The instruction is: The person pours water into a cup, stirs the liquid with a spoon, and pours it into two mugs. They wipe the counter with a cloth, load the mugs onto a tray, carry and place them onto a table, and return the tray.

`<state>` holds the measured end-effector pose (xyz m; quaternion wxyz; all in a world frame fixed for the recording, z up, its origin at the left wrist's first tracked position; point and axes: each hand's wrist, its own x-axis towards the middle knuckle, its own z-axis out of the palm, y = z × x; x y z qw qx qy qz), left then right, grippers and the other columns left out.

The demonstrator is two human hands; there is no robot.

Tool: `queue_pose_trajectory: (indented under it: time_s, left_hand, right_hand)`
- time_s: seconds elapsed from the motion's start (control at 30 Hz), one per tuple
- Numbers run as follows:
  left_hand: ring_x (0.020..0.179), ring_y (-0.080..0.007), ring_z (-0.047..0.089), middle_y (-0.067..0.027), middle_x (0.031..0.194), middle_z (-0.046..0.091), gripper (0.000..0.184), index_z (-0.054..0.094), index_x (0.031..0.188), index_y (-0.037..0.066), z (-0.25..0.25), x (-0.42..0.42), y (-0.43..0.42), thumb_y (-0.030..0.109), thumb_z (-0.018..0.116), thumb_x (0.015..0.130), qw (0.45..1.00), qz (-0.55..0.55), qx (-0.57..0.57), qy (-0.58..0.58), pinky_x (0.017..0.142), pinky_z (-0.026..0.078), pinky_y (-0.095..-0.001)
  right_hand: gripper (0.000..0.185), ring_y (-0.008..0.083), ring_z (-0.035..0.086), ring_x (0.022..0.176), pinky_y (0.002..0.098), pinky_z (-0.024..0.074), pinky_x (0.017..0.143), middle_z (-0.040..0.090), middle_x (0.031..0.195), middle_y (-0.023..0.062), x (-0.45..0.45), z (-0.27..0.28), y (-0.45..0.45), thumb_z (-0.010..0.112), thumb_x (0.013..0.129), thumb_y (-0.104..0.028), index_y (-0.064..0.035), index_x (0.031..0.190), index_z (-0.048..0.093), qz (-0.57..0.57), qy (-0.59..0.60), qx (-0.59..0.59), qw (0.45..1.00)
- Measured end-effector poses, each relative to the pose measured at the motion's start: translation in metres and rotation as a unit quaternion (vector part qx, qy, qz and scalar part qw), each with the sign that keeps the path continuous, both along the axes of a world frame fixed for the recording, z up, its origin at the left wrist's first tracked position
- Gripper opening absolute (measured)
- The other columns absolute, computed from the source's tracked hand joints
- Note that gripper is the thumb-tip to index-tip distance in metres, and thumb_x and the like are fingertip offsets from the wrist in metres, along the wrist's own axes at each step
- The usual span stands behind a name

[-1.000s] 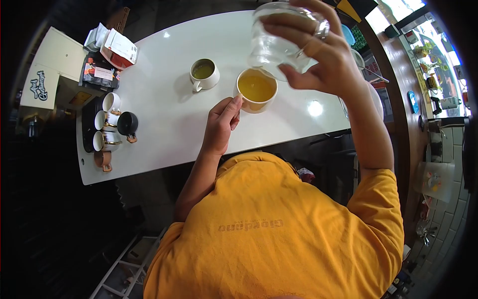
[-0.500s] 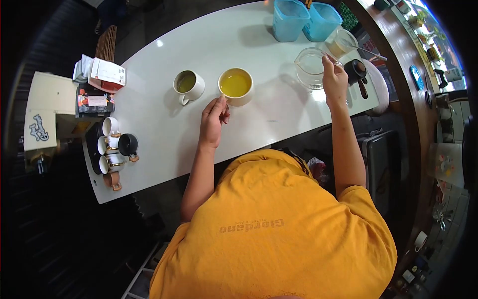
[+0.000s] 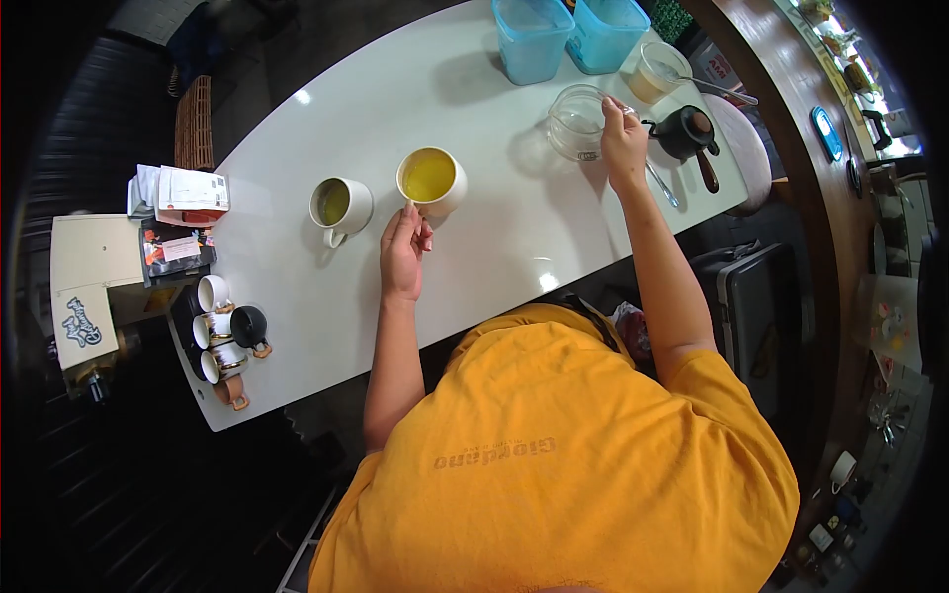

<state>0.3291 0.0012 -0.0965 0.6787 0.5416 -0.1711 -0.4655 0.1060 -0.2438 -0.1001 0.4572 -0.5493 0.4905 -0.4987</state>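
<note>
- Glass jug (image 3: 576,124), tilted above the cup (image 3: 445,204) a second ago, has moved well to the cup's right and is now upright by the table (image 3: 484,262); I cannot tell whether its base touches.
- Clear glass should feel stiff, smooth and breakable; with little or nothing visible inside, it is probably fairly light. Its side handle looks the safest hold.
- Right hand (image 3: 625,150): fingers closed around that handle, forearm stretched forward to the right of the cup.
- With so much yellow drink (image 3: 429,175) inside, the cup probably weighs more and could slop if tipped; its wall looks hard and glossy. Its near side suits a steady grip.
- Left hand (image 3: 403,255): fingers gripping that near side, thumb up, forearm almost straight behind the cup.
- Left of the cup, just beside it, stands a white mug (image 3: 360,210); a black pot (image 3: 682,133) sits far right of the cup, beyond the jug.
</note>
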Motion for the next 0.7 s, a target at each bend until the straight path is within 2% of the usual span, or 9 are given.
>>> queue_pose_trajectory:
  time_s: [0.3,0.37,0.5,0.6,0.67,0.7]
  left_hand:
    - [0.066,-0.0095,0.043,0.0014,0.072,0.047,0.032,0.047,0.074,0.012,-0.011,0.003,-0.005,0.032,0.048,0.099,1.000,0.005,-0.003,-0.005,0.061,0.036,-0.0232]
    - [0.066,-0.0098,0.043,0.0012,0.072,0.047,0.032,0.047,0.074,0.012,-0.012,0.004,-0.006,0.032,0.048,0.099,1.000,0.005,-0.002,-0.004,0.061,0.036,-0.0234]
    - [0.065,-0.0100,0.043,0.0009,0.072,0.047,0.031,0.048,0.075,0.011,-0.018,0.004,-0.008,0.031,0.048,0.099,1.000,0.008,0.003,-0.001,0.061,0.037,-0.0238]
    - [0.064,-0.0102,0.043,0.0006,0.072,0.047,0.030,0.048,0.075,0.011,-0.020,0.003,-0.009,0.030,0.048,0.099,1.000,0.007,0.004,0.011,0.062,0.037,-0.0240]
    - [0.064,-0.0103,0.043,0.0004,0.072,0.048,0.030,0.049,0.075,0.011,-0.021,0.002,-0.010,0.030,0.048,0.099,1.000,0.006,0.006,0.012,0.062,0.037,-0.0240]
    - [0.064,-0.0103,0.044,0.0003,0.072,0.048,0.030,0.049,0.075,0.011,-0.021,0.002,-0.010,0.030,0.048,0.099,1.000,0.005,0.008,0.012,0.062,0.037,-0.0241]
  right_hand:
    - [0.043,0.0175,0.059,0.104,0.0282,0.0419,0.092,0.066,0.110,0.0135,0.008,-0.009,-0.015,0.053,0.094,-0.032,0.0033,0.117,0.062,0.011,-0.012,0.020,1.000]
    - [0.044,0.0129,0.054,0.099,0.0264,0.0395,0.090,0.064,0.104,0.0071,0.007,-0.011,-0.017,0.052,0.095,-0.032,0.0052,0.115,0.062,0.010,-0.031,0.035,0.999]
    - [0.048,0.0121,0.053,0.099,0.0256,0.0395,0.089,0.063,0.106,0.0073,0.004,-0.014,-0.020,0.051,0.096,-0.036,0.0069,0.116,0.060,0.027,-0.055,0.090,0.994]
    - [0.054,0.0139,0.052,0.106,0.0259,0.0378,0.093,0.061,0.114,0.0103,0.003,-0.010,-0.016,0.048,0.098,-0.040,0.0083,0.121,0.056,0.032,-0.048,0.082,0.995]
    - [0.060,0.0182,0.049,0.118,0.0278,0.0341,0.100,0.055,0.127,0.0155,0.002,-0.006,-0.013,0.044,0.098,-0.044,0.0095,0.125,0.051,0.060,-0.057,0.097,0.992]
    - [0.060,0.0182,0.049,0.118,0.0278,0.0341,0.100,0.055,0.127,0.0155,0.002,-0.006,-0.013,0.044,0.098,-0.044,0.0095,0.125,0.051,0.059,-0.057,0.097,0.992]
